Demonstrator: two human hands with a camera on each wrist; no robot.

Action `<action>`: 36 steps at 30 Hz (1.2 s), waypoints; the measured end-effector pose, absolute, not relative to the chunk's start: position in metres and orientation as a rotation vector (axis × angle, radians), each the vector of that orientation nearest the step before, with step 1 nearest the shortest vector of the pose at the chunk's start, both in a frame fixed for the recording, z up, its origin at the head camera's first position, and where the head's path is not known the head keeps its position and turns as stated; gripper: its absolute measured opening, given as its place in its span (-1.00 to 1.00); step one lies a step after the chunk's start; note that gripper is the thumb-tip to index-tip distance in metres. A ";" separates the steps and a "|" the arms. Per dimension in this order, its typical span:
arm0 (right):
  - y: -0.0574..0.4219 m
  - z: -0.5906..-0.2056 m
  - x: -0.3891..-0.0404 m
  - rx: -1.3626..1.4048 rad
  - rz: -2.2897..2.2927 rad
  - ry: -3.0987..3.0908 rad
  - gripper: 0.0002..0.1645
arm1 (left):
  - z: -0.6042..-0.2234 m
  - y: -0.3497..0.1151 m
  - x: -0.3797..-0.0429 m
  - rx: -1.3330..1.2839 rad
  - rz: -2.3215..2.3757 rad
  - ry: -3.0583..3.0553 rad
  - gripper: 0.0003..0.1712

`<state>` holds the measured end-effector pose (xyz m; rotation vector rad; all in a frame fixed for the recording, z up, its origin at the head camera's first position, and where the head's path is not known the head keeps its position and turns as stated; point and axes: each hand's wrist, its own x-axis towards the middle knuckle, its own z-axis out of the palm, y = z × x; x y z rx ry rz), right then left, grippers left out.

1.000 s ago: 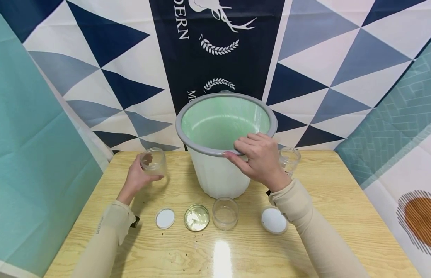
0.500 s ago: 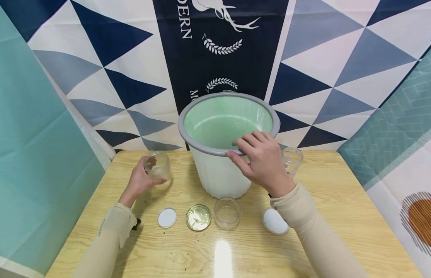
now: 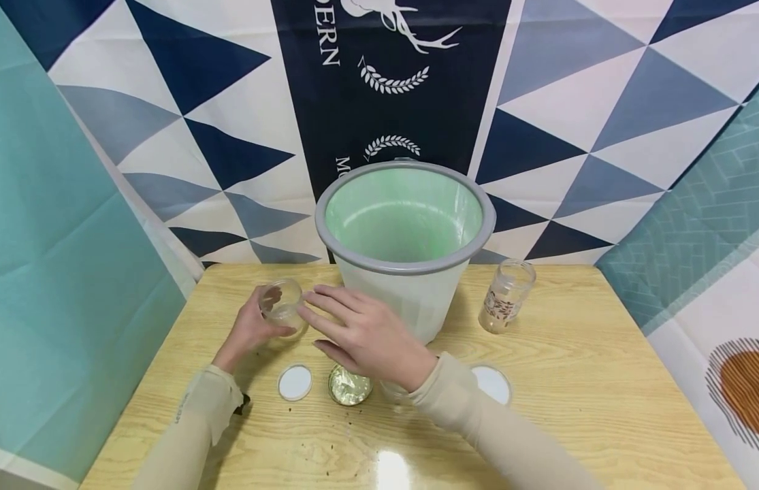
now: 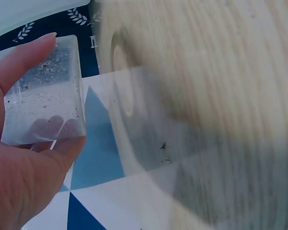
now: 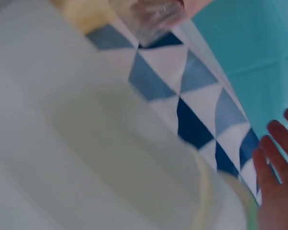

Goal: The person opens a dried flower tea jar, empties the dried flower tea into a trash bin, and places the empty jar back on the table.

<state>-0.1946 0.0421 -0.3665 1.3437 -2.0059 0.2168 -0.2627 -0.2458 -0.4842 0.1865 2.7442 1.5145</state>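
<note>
My left hand (image 3: 253,327) grips a clear jar (image 3: 282,309) at the table's left rear, thumb on one side and fingers on the other. In the left wrist view, dark specks cling to the wall of this jar (image 4: 48,91). My right hand (image 3: 369,340) hovers in front of the bin with fingers stretched toward the jar, holding nothing. Whether its fingertips touch the jar cannot be told. The white bin (image 3: 410,299), with a grey rim and a green inside, stands upright at the table's back. In the right wrist view, its pale wall (image 5: 86,134) fills much of the picture.
A white round lid (image 3: 295,382) and a gold round lid (image 3: 350,386) lie in front. A clear container (image 3: 396,393) is partly hidden by my right hand. Another white lid (image 3: 493,385) and a patterned clear glass (image 3: 506,296) are on the right. Dark crumbs dot the table.
My right hand has let go of the bin's rim and moved left and down toward the jar. My left hand, with the jar, has shifted slightly right and down.
</note>
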 end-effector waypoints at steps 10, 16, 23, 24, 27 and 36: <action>0.023 -0.395 -0.206 1.354 0.069 -2.413 -0.25 | -0.497 -0.249 -0.259 0.169 1.498 2.692 0.18; 0.014 -0.412 -0.207 1.387 -0.008 -2.499 -0.23 | -0.505 -0.250 -0.254 0.190 1.495 2.707 0.19; -0.001 -0.426 -0.211 1.403 -0.022 -2.589 -0.18 | -0.508 -0.251 -0.252 0.203 1.448 2.740 0.18; -0.003 -0.426 -0.212 1.398 -0.023 -2.609 -0.17 | -0.508 -0.251 -0.253 0.209 1.442 2.742 0.17; -0.008 -0.427 -0.215 1.385 -0.039 -2.665 -0.16 | -0.508 -0.251 -0.253 0.201 1.442 2.730 0.16; -0.017 -0.429 -0.225 1.372 -0.084 -2.753 -0.15 | -0.510 -0.256 -0.251 0.208 1.441 2.701 0.16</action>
